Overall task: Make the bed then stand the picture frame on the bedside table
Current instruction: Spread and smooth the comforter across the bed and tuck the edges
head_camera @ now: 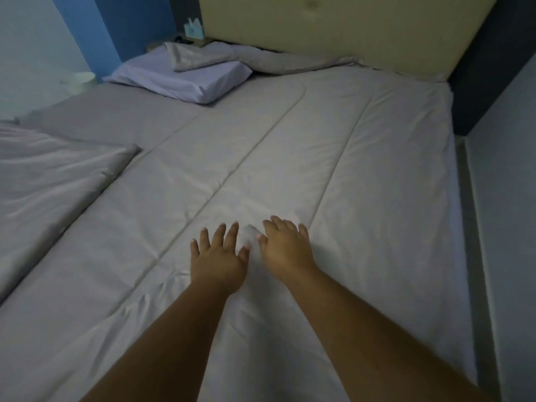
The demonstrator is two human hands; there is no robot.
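A pale grey quilted duvet [333, 146] is spread over the bed. My left hand [219, 256] and my right hand [285, 246] lie flat on it side by side, palms down, fingers spread, holding nothing. A small ridge of fabric rises between them. A white pillow [185, 78] lies at the far left near the headboard, with a folded grey pillowcase or pillow [197, 58] on top. The bedside table [185, 42] shows at the far left corner, mostly hidden behind the bedding. No picture frame is visible.
A beige padded headboard [348, 33] stands at the far end. A folded-back grey cover [52, 175] lies at left. A tissue box [193, 31] sits on the bedside table. A white round bin or stool [82, 81] stands by the blue wall. A narrow gap runs along the bed's right side.
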